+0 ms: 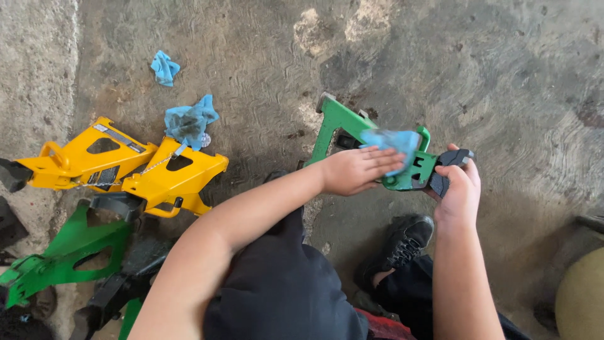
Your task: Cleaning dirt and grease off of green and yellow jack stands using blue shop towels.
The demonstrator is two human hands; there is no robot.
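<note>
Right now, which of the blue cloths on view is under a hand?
The blue cloth pressed by the left hand onto the green jack stand; the other two cloths lie loose on the concrete.

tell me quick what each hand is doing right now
Left hand: fingers flat, pressing a blue cloth onto the green jack stand.
Right hand: closed around the stand's black top end.
</note>
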